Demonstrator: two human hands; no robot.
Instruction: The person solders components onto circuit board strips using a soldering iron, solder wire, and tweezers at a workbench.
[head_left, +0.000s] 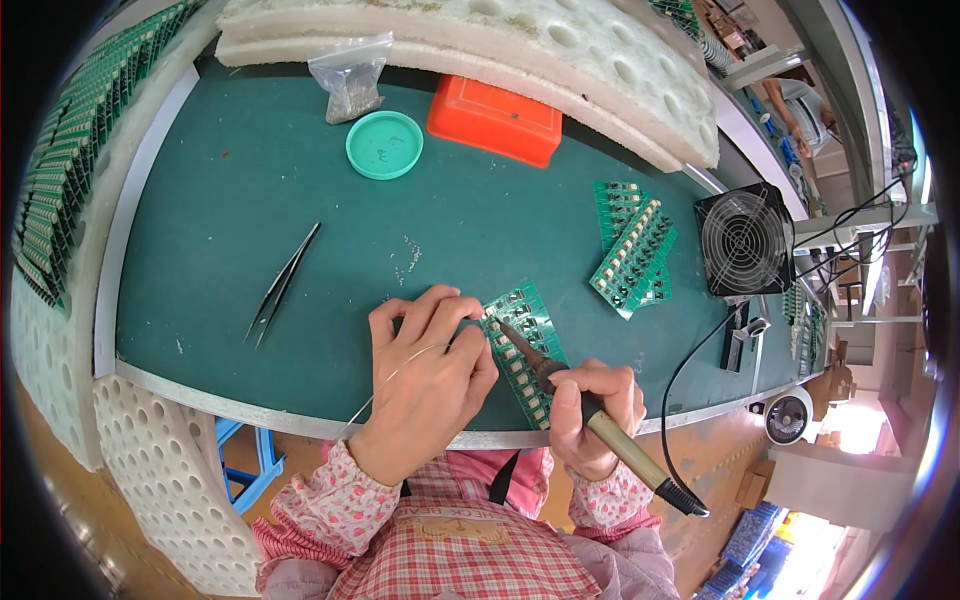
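My right hand (598, 415) is closed round the tan handle of a soldering iron (622, 446). The iron's tip touches or hovers just over the upper left part of a green circuit board (541, 328) lying on the mat; I cannot tell which. Closed round a thin solder wire (398, 372), my left hand (425, 370) rests at the board's left edge, its fingertips by the iron's tip. The wire trails back over the hand toward the wrist. White components line the board's left side, and the iron and right hand cover part of it.
Tweezers (284, 286) lie to the left. Farther back are a teal round lid (385, 146), a bag of small parts (350, 82) and a red bin (495, 118). Stacked boards (632, 255) and a black fan (745, 242) stand right. Perforated foam (590, 60) borders the back.
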